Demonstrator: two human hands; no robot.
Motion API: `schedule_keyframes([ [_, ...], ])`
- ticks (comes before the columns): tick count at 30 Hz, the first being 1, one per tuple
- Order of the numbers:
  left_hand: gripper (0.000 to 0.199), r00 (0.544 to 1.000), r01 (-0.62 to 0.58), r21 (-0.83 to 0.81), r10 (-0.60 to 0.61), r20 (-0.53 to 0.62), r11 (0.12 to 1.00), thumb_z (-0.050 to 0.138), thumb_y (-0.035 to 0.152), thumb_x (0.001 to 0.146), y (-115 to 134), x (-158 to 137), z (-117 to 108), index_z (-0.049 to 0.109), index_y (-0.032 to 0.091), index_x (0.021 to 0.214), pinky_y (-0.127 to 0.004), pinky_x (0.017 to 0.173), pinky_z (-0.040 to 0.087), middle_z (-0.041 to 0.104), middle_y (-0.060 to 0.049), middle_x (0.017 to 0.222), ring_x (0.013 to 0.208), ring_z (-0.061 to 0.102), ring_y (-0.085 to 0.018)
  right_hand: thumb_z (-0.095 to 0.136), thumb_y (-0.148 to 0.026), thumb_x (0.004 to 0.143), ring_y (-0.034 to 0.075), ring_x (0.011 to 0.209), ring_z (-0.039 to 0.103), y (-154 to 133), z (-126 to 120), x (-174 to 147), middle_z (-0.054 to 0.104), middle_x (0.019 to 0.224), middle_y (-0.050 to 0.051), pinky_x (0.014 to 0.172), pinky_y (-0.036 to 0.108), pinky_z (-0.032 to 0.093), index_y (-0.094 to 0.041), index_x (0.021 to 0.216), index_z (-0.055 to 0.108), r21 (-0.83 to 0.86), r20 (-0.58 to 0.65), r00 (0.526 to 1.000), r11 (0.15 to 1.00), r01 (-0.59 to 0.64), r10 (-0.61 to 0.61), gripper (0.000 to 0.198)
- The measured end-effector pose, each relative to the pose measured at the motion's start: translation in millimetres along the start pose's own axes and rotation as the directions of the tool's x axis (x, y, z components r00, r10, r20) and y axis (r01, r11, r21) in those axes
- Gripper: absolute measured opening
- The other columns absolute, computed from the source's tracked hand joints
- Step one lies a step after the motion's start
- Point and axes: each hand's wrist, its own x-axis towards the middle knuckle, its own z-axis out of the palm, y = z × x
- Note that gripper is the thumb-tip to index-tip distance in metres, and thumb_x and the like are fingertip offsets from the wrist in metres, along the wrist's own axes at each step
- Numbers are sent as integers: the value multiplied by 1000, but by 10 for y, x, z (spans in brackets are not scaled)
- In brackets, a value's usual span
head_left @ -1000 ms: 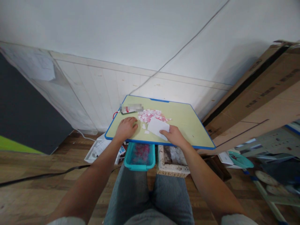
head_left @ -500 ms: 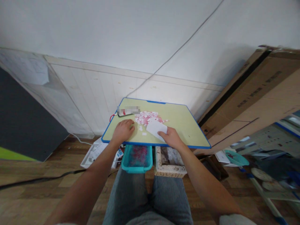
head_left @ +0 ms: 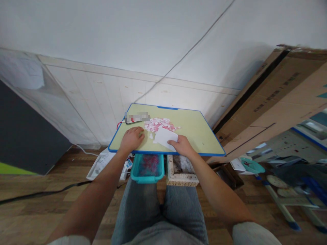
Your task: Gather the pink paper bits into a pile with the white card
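My right hand (head_left: 183, 145) grips a white sheet of paper or card (head_left: 163, 136) by its right edge, thumb on top. The sheet lies low over the near side of a heap of small pink and white scraps (head_left: 158, 124), covering part of it. My left hand (head_left: 132, 139) rests on the pale yellow tabletop (head_left: 200, 127), left of the heap, with nothing in it and the fingers lying apart. A few loose white scraps (head_left: 151, 135) lie between that hand and the sheet. Behind my left hand is a flat dark-edged device (head_left: 134, 121), partly blurred out.
Below the table's blue front edge are a teal basket (head_left: 147, 179) with reddish contents and a stained white foam box (head_left: 182, 179). A white tray (head_left: 95, 168) sits on the floor to the left. Large cardboard (head_left: 270, 102) leans at the right. The wall (head_left: 107, 37) stands behind.
The view has shifted slightly. The sheet in my right hand has moved a little toward the near-left, now covering a loose scrap that showed before. My left hand stays in place.
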Motion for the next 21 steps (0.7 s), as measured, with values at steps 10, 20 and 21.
schedule_keyframes([
  [10,35,1000,-11,27,11,-4,1000,49,37,96,-55,9,36,69,26,122,-46,114,43,69,-10,133,128,60,-28,64,-37,89,23,78,69,7,-115,-150,80,89,9,69,28,49,-16,91,79,-25,-32,999,999,26,-27,26],
  [20,35,1000,-2,24,3,-3,1000,50,34,94,-69,24,86,68,24,123,-44,114,42,69,-10,134,128,60,-27,67,-36,87,25,92,73,87,-174,15,81,105,10,79,30,54,-14,106,80,96,-82,992,991,-90,98,32],
  [21,34,1000,-3,20,3,-6,1000,50,34,94,-64,20,84,68,24,122,-44,114,42,69,-10,133,128,60,-27,69,-35,85,25,89,73,96,-195,19,81,101,10,77,30,53,-14,101,81,81,-65,993,992,-95,100,29],
])
